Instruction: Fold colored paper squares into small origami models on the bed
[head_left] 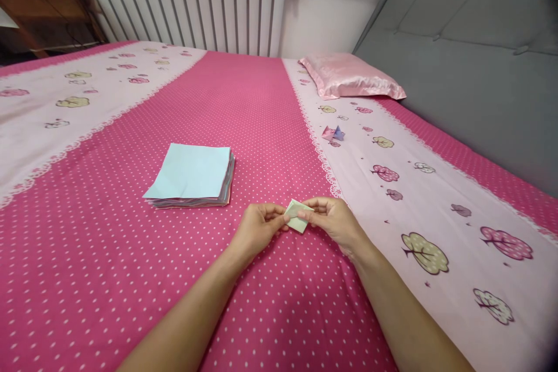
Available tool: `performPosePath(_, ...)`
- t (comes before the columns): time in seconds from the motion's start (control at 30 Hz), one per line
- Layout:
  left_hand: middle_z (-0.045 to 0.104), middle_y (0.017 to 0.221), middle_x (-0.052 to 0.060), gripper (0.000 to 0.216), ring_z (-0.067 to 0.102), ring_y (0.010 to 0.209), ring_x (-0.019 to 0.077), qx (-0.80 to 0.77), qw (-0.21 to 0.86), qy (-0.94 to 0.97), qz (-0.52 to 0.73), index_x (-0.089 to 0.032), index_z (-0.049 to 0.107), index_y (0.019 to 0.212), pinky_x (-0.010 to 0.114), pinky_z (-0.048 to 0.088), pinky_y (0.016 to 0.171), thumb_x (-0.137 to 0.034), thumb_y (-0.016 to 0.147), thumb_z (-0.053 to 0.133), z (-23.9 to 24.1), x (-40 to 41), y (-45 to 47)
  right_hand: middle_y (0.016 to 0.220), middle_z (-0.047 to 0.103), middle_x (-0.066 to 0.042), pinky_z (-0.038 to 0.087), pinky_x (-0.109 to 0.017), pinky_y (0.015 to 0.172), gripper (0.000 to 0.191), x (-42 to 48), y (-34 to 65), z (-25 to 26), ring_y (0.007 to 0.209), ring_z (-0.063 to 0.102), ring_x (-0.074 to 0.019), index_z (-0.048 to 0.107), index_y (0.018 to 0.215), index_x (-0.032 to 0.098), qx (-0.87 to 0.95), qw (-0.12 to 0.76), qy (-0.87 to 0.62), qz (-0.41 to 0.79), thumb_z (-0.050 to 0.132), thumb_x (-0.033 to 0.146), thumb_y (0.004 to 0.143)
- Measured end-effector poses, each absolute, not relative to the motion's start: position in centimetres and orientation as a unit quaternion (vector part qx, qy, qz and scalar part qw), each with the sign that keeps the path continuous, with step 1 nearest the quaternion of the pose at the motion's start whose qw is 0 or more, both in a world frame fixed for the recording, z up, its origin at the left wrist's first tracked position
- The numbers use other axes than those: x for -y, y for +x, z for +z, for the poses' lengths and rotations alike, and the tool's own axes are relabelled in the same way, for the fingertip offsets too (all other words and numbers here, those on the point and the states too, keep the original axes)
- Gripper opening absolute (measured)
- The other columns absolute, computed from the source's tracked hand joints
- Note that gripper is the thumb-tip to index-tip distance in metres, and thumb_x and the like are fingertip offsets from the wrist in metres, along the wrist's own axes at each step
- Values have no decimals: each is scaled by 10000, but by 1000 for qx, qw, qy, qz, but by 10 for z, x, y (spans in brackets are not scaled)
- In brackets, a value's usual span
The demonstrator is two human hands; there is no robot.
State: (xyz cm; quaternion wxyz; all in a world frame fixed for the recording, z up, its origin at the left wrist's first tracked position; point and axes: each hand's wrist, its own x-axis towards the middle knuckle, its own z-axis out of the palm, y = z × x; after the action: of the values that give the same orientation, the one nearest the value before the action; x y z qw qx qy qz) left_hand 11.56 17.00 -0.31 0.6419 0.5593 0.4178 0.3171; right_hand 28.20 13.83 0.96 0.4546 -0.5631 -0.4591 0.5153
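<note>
A small folded piece of pale green paper point(298, 222) is held between both hands, just above the pink dotted bedsheet point(261, 110). My left hand point(258, 224) pinches its left corner between thumb and fingers. On the opposite side, my right hand point(335, 220) grips the right corner, its thumb lying across the paper's face. The fingertips behind the paper are partly hidden. To the left of my hands lies a stack of square coloured paper point(192, 171) with a light blue sheet on top.
Two small folded paper pieces, one pink point(328, 133) and one blue-purple point(339, 132), sit on the sheet's pale strip. Farther back is a pink satin pillow point(353, 77) beside a grey padded headboard point(471, 52). A white radiator point(209, 6) stands beyond the bed.
</note>
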Motion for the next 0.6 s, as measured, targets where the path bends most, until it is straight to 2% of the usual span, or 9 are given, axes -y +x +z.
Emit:
performPosePath(0.3,663,679,45,264,555,568,112,-398,656,549,333,-107,655,725,214,390,548,-352,632,692,-2,-167,118,684,670,-35,447,-258,585,250,-137,279,9,610,597,-148,670,729,138,513,444,-548,489,691,374,647)
performPosePath(0.6,584,540,5,301,464,461,66,-402,663,538,330,-91,634,650,185,313,457,-379,605,709,7,-165,117,594,646,-27,424,-243,512,271,-137,278,3,540,578,-145,645,644,137,500,443,-584,462,732,388,589)
